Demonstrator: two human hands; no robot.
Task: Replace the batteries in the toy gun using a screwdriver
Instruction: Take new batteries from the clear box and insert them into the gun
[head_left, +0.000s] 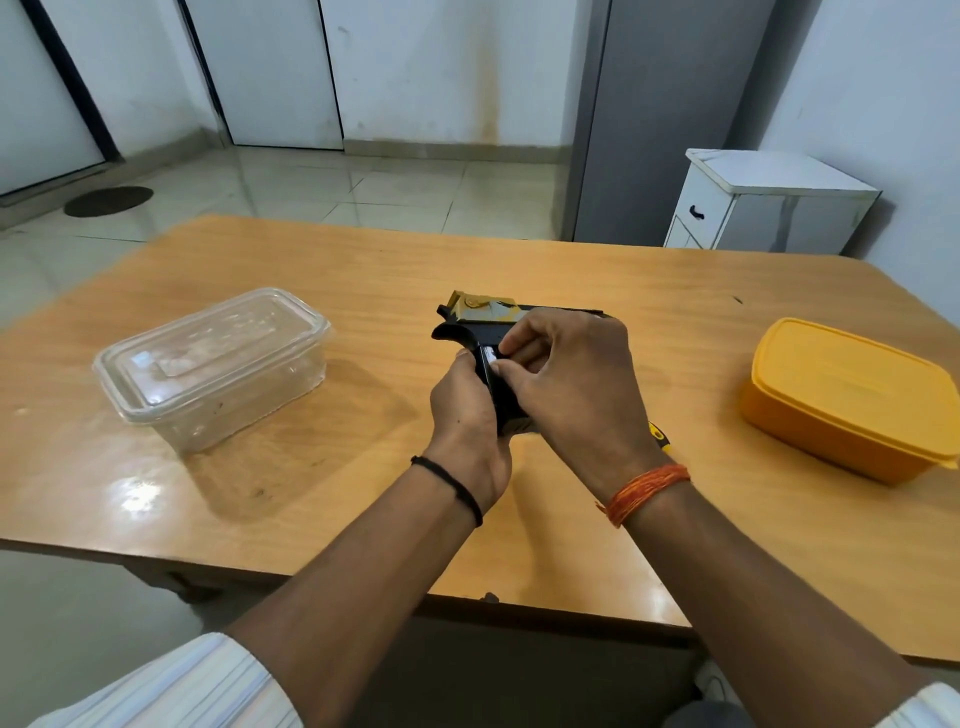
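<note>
Pale tiled room, white cabinet (769, 200) in the far right corner. Wooden table (363, 270) across the middle, bearing a lidded clear container (213, 364) at left and a lidded yellow container (852, 397) at right, well apart. Between them, at centre, the black and gold toy gun (470, 325), lying on its side, barrel to the right, grip toward the viewer.

Probably midway: grip compartment seemingly open, a silvery battery end (488, 358) showing at the grip, whether going in or coming out unclear. Cover and screw still to refit, as a guess. Screwdriver (660, 435) set down on the table, only its yellow and black handle peeping out behind the right wrist.

Left hand (467, 415) wrapped round the grip, steadying. Right hand (566, 374) curled narrow, fingertips (506, 345) pinching at the battery.
</note>
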